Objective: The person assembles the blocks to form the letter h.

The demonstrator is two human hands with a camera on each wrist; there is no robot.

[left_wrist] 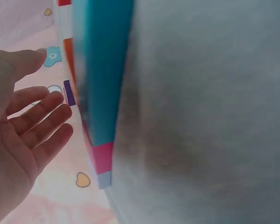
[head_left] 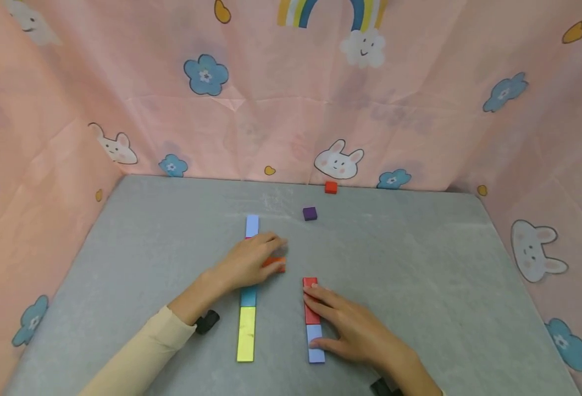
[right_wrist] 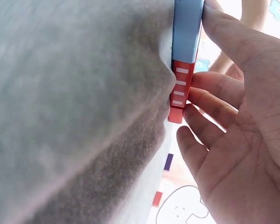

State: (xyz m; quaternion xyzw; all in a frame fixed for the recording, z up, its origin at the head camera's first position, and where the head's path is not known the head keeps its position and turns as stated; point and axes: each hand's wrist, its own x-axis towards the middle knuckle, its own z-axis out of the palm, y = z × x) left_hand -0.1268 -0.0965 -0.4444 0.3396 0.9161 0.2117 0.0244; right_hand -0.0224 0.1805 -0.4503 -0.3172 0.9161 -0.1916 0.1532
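Note:
My left hand reaches over a straight row of flat blocks, its fingers loosely extended. A yellow block and a teal block show on its near side. Beyond it is a light blue block, joined to a pink one. An orange block sticks out sideways by the left thumb, partly covered. My right hand rests on a shorter row. Its fingertips touch a red block with white marks on its side. The thumb lies on a light blue block.
A small purple block and a small red block lie apart towards the back of the grey tabletop. A pink printed cloth hangs along the back and both sides.

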